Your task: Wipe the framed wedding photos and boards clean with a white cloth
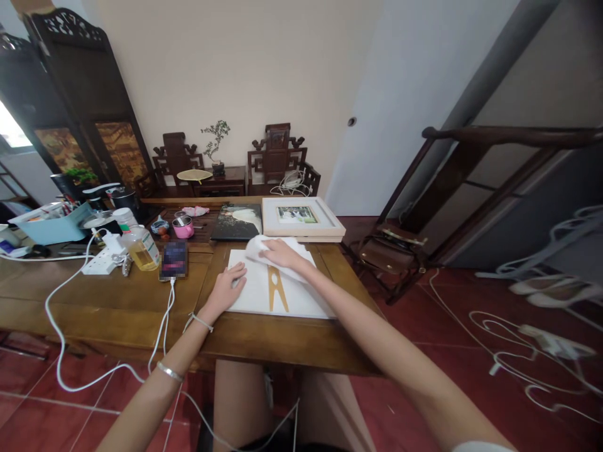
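A white board [249,295] with a yellow clothespin-like figure [276,289] on it lies flat on the wooden table before me. My left hand [227,290] rests on its left edge, fingers stretched out and holding nothing. Near the far edge, my right hand [282,253] grips a crumpled white cloth [255,247] and presses it against the board. Cloth and hand cover the top of the figure. Whether the cloth is fabric or paper I cannot tell.
Behind the board lie a framed photo [325,229] and a dark picture [235,221]. To the left are a charging phone [173,260], a bottle of yellowish liquid [141,248], a power strip [101,260], a pink cup [183,227] and a blue bin [59,226]. White cables hang over the table's front edge.
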`<state>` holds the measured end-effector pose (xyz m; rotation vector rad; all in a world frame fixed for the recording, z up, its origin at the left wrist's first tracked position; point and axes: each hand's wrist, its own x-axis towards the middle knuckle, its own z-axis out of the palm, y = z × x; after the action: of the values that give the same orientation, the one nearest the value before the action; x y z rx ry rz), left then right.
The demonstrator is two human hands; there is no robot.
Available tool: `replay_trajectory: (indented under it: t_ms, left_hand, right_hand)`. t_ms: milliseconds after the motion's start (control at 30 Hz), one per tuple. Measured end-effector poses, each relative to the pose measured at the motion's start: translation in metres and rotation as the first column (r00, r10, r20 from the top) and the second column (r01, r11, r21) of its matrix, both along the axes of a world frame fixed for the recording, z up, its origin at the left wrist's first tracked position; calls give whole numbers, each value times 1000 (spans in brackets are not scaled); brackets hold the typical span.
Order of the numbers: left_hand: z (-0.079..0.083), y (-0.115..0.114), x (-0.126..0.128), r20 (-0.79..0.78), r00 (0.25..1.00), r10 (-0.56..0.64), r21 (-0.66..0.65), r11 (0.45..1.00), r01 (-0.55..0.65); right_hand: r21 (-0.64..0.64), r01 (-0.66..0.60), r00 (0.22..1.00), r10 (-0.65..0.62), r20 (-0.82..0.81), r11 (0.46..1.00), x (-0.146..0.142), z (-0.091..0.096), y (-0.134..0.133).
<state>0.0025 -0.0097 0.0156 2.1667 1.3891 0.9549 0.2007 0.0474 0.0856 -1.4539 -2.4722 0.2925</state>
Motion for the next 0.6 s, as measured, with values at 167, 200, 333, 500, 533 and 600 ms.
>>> replay_trajectory:
  t_ms: [167, 200, 333, 500, 533, 600]
  left_hand:
    - [-3, 1, 0, 8, 1000, 6, 6, 1000, -6]
    - [-3, 1, 0, 6, 1000, 6, 7, 1000, -6]
    - [-7, 3, 0, 8, 1000, 8, 18, 1000, -8]
    - [-8, 4, 0, 13, 1000, 8, 23, 1000, -8]
    - [-8, 4, 0, 11, 1000, 9, 23, 1000, -9]
    - [-7, 3, 1, 7, 1000, 12, 20, 1000, -12]
  right_hand:
    - [23, 166, 986, -166, 4, 986, 64, -13, -38]
    - [29, 177, 984, -178, 13, 984, 71, -16, -52]
    - [-4, 91, 994, -90, 61, 996, 87, -24, -118]
    - [-147, 8, 1000, -11, -15, 989, 104, -22, -172]
    - [-159, 17, 999, -22, -32, 987, 105, -22, -172]
    - [-137, 39, 997, -47, -60, 990, 102, -21, -160]
